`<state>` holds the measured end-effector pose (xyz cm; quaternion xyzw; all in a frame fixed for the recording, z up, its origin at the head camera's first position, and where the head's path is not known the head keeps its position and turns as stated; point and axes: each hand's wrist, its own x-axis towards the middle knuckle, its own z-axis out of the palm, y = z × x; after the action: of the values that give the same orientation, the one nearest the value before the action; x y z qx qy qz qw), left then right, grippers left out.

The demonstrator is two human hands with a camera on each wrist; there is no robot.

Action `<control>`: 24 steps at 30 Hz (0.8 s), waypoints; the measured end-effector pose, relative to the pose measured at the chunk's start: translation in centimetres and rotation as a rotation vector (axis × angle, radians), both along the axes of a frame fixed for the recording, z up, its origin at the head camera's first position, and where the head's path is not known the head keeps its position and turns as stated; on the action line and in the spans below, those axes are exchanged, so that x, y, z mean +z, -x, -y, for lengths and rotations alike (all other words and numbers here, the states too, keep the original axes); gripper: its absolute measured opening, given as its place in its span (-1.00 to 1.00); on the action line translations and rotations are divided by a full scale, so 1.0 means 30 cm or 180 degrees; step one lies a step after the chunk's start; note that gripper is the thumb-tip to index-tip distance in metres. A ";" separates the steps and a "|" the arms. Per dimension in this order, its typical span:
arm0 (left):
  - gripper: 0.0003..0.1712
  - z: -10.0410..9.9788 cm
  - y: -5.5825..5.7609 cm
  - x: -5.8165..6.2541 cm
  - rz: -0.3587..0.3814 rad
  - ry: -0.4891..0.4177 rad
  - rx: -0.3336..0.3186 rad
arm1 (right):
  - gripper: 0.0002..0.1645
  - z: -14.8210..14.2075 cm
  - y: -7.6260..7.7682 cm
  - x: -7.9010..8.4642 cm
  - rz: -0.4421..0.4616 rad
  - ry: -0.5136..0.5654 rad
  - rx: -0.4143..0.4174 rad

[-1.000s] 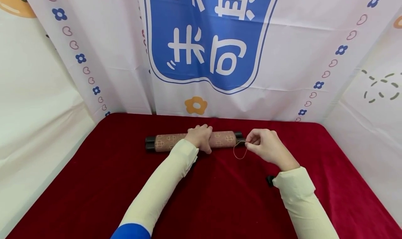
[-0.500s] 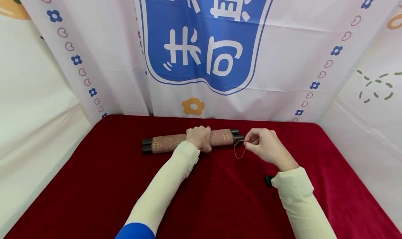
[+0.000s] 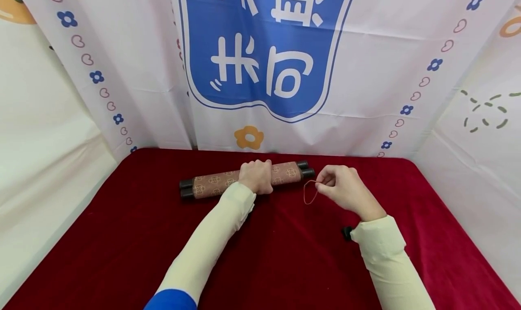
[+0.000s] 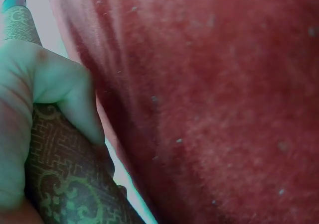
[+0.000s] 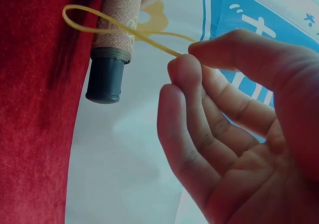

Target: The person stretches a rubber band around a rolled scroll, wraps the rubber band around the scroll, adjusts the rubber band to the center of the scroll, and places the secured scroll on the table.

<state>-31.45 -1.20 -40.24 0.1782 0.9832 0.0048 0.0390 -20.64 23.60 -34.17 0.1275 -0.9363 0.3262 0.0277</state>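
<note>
A rolled scroll (image 3: 213, 184) in brown brocade with gold patterns lies across the far part of the table in the head view. Two black knobs (image 3: 308, 173) stick out at either end of it. My left hand (image 3: 256, 176) grips it around the middle; the left wrist view shows the thumb and fingers wrapped over the brocade (image 4: 70, 169). Just off the right end, my right hand (image 3: 346, 188) pinches a thin yellow rubber band (image 5: 82, 29) between thumb and fingertip. The band hangs as a loose loop beside a black knob (image 5: 104, 82), overlapping the brocade in the right wrist view.
Dark red cloth (image 3: 281, 251) covers the table, whose back edge runs close behind the scroll. A white printed curtain (image 3: 374, 74) with a blue sign hangs behind. A small black object (image 3: 347, 233) sits by the right cuff.
My left hand's spread fingers have closed round the scroll. Its right end has swung up and away, so it now slants. The right hand keeps pinching the rubber band almost in place.
</note>
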 end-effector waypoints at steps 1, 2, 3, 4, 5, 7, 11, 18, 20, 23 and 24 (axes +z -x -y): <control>-0.39 0.001 0.002 0.005 -0.0006 0.0002 -0.0005 | -0.96 0.000 0.000 0.002 -0.0007 -0.0002 -0.0012; -0.42 0.002 0.003 0.009 -0.0006 0.0000 -0.0006 | -0.96 0.000 0.000 0.003 -0.0014 -0.0002 -0.0023; -0.44 0.003 0.004 0.014 -0.0010 -0.0003 -0.0005 | -0.96 0.001 -0.001 0.006 -0.0015 -0.0004 -0.0036; -0.46 0.005 0.004 0.019 -0.0015 -0.0003 -0.0004 | -0.96 0.000 -0.001 0.008 -0.0022 -0.0002 -0.0039; -0.47 0.006 0.005 0.023 -0.0014 -0.0001 0.0000 | -0.96 0.000 -0.001 0.010 -0.0032 0.0001 -0.0043; -0.48 0.010 0.003 0.030 -0.0012 0.0000 -0.0002 | -0.96 0.000 -0.002 0.014 -0.0047 0.0012 -0.0039; -0.40 0.022 -0.013 0.046 0.0004 0.0029 -0.0052 | -0.95 -0.002 -0.003 0.015 -0.0044 0.0009 -0.0046; -0.27 0.053 -0.057 0.061 0.0004 0.0000 -0.0135 | -0.96 -0.002 -0.007 0.011 -0.0039 0.0007 -0.0087; -0.30 0.064 -0.069 0.061 -0.0013 -0.0010 -0.0146 | -0.96 -0.002 -0.007 0.009 -0.0031 0.0006 -0.0121; -0.36 0.081 -0.086 0.063 -0.0034 -0.0024 -0.0142 | -0.95 -0.003 -0.009 0.009 -0.0008 0.0011 -0.0132; -0.36 0.086 -0.092 0.063 -0.0047 -0.0025 -0.0149 | -0.95 -0.004 -0.009 0.010 0.0002 0.0008 -0.0149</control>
<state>-28.69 -3.77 -38.36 0.2013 0.9790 0.0064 0.0312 -20.36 23.71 -33.88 0.1054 -0.9386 0.3267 0.0351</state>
